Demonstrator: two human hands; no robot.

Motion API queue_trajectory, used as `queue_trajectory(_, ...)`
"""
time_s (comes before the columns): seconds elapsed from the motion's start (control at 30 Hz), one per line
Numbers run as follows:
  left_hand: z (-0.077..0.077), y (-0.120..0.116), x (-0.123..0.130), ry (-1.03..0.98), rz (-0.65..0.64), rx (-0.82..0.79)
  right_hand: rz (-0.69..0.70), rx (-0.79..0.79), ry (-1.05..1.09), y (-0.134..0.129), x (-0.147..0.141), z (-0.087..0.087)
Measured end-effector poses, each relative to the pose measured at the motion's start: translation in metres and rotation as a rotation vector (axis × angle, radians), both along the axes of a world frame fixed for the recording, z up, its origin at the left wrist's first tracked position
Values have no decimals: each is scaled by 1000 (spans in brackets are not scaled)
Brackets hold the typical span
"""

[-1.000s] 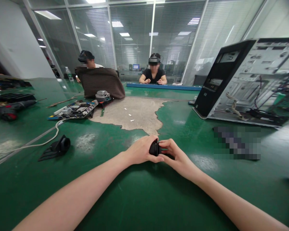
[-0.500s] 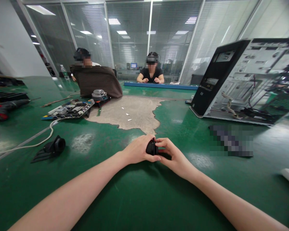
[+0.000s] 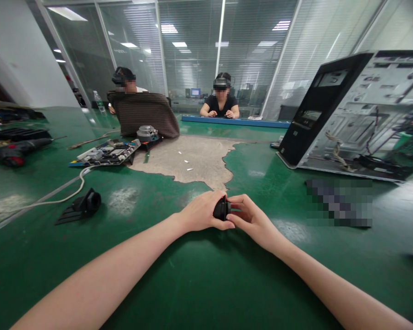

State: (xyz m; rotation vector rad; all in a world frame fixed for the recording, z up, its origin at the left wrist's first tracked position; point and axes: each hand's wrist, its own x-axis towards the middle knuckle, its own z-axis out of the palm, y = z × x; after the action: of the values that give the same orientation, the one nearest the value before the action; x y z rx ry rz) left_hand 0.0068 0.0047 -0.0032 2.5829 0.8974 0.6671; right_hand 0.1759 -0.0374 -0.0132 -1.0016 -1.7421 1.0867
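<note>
Just above the green table [image 3: 206, 275], a small black rounded part [image 3: 220, 209] is held between my two hands. My left hand [image 3: 201, 211] wraps its fingers and thumb around the part's left side. From the right, my right hand [image 3: 249, 217] pinches the part's edge with thumb and fingertips. The fingers hide some of the part. A black bracket-like piece with a round opening [image 3: 84, 206] lies on the table to the left of my hands.
An open computer case [image 3: 358, 119] stands at the right, with a dark pixelated object [image 3: 337, 204] before it. At the left are a circuit board [image 3: 108, 153], a cable [image 3: 72, 195] and a power drill [image 3: 17, 153]. Two people sit across the table.
The whole view has shifted slightly, so the table items appear farther right. My right thumb and fingertips have shifted a little on the black part. Both hands still hold it.
</note>
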Motion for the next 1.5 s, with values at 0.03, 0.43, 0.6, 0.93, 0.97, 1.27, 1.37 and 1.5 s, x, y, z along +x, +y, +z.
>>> queue_trajectory(0.03, 0, 0, 0, -4, -4, 3, 13, 21, 5, 0, 0, -1)
queue_trajectory(0.43, -1, 0, 0, -5, -6, 35, -7, 55, -7, 0, 2, -3)
queue_trajectory(0.6, 0, 1, 0, -7, 1, 14, -27, -7, -17, 3, 2, -2)
queue_trajectory(0.93, -1, 2, -1, -43, -8, -3, 62, 55, -26, 1, 4, -1)
queue_trajectory(0.97, -1, 2, -1, -43, -9, -5, 64, 52, -19, 1, 4, -1)
queue_trajectory(1.27, -2, 3, 1, -14, 16, -6, 8, -6, -2, 4, 2, -2)
queue_trajectory(1.37, -2, 3, 1, -16, 13, -10, 15, 1, -18, 3, 2, 0)
queue_trajectory(1.5, -2, 4, 1, -15, 11, -27, 50, 80, -19, 0, 3, 0)
